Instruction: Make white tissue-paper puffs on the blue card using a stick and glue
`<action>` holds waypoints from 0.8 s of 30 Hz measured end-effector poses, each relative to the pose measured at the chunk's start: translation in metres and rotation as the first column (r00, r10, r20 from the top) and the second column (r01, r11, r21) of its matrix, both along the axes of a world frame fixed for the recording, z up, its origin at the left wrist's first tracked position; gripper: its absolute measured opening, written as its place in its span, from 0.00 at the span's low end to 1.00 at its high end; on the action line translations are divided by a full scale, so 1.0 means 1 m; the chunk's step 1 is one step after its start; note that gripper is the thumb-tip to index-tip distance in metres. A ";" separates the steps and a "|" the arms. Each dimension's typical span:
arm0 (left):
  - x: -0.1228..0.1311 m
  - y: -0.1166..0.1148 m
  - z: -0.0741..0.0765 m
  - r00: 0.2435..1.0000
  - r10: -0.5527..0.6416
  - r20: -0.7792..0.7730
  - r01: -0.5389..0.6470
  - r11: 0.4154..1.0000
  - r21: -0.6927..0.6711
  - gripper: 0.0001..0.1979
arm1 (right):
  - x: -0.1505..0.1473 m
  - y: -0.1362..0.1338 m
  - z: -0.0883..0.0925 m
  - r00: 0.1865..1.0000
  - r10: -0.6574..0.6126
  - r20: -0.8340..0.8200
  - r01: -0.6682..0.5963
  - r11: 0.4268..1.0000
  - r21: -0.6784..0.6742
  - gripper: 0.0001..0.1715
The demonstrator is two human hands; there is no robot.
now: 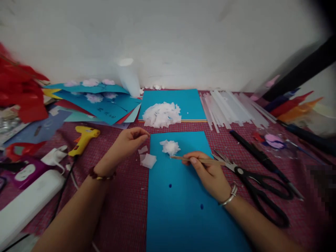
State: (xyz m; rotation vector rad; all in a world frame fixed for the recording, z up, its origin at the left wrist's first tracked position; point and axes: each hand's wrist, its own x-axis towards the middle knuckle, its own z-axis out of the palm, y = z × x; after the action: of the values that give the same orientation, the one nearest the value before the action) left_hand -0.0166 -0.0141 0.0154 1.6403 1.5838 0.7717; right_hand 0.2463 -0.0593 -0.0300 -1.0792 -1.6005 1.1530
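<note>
Cannot read the dark writing (106, 113) on the blue card (124, 101) at the back, too small and blurred. Cannot follow the blue sheet (178, 227), the 2 forearms (77, 201) or the white power strip (28, 210) past the picture's edges, nor tell contact from a gap between the stick (212, 161) and the white flower (170, 147).

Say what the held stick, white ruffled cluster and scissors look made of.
Held stick: probably wood, dull and tan. White ruffled cluster: likely matte paper, by its thin edges. Scissors: grey metal blades, faintly shiny; black handles, perhaps smooth plastic.
</note>
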 end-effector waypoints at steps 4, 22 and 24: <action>-0.015 -0.001 0.008 0.970 -0.235 -0.066 0.225 0.965 -0.136 0.09 | 0.000 0.000 -0.002 0.998 -0.023 0.059 0.021 0.999 0.035 0.12; -0.043 -0.001 0.012 0.780 -0.405 -0.477 0.297 0.911 -0.287 0.06 | 0.006 0.007 -0.001 0.985 -0.171 -0.031 0.170 0.985 -0.023 0.13; -0.051 -0.002 0.016 0.778 -0.377 -0.503 0.254 0.920 -0.297 0.05 | 0.007 0.007 -0.001 0.985 -0.169 -0.036 0.168 0.986 -0.024 0.13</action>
State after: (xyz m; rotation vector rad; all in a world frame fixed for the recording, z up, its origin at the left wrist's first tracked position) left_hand -0.0674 -0.0158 0.0311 2.0051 1.6193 -0.0772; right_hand 0.2537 -0.0523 -0.0308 -1.1751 -1.4412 1.0728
